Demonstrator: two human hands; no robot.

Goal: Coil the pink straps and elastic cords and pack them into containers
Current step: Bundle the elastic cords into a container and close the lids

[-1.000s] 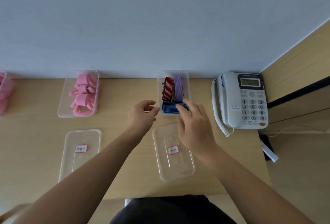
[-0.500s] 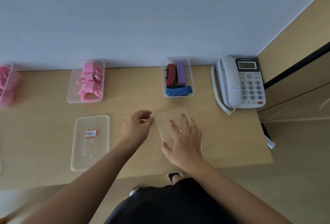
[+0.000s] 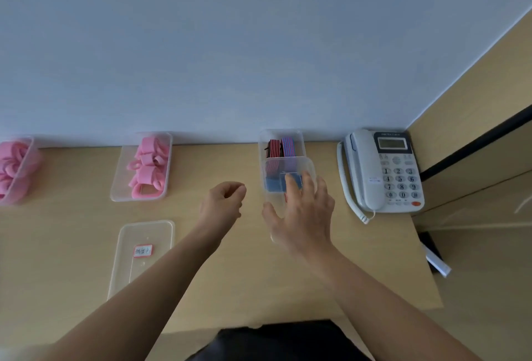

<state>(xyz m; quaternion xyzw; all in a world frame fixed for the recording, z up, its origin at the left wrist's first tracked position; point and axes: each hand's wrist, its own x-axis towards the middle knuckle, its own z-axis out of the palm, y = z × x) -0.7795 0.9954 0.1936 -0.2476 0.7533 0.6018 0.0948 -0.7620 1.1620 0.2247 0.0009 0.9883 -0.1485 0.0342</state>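
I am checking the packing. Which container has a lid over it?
The container of striped elastic cords, beside the telephone; the right hand holds a clear lid partly over it. Both pink-strap containers are uncovered.

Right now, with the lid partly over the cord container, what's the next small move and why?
Probably slide the clear lid farther toward the wall until it lines up with the elastic cord container. It covers only the near part; the coiled cords at the far end are uncovered. The right hand holds the lid; the left hand hovers free.
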